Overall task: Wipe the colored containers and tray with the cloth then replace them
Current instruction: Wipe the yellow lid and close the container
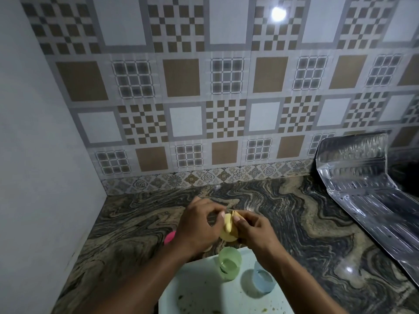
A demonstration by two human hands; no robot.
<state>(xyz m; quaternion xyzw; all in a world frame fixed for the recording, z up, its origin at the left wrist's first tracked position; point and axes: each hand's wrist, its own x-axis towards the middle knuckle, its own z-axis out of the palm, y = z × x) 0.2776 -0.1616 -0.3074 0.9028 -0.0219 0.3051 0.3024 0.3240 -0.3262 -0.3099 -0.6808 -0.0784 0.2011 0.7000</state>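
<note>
Holding the small yellow plastic container (229, 236) in curled fingers of both left hand (197, 224) and right hand (257, 231), just beyond the pale plastic tray (204, 288), risks it slipping loose if rubbed hard.

Place: a home kitchen corner.
Wall: patterned tile backsplash (226, 87).
Surface: veined stone countertop (294, 211).
Right side: foil sheet (362, 182) bent up against the tiles.

Light dim and cool. One lamp glares as a round spot on the glossy tiled wall (278, 13), with a weaker glint on my desk (349, 269). The blue cup (264, 281) throws a soft shadow to my left on the tray (204, 288). Tile lines bow at the frame edges.
</note>
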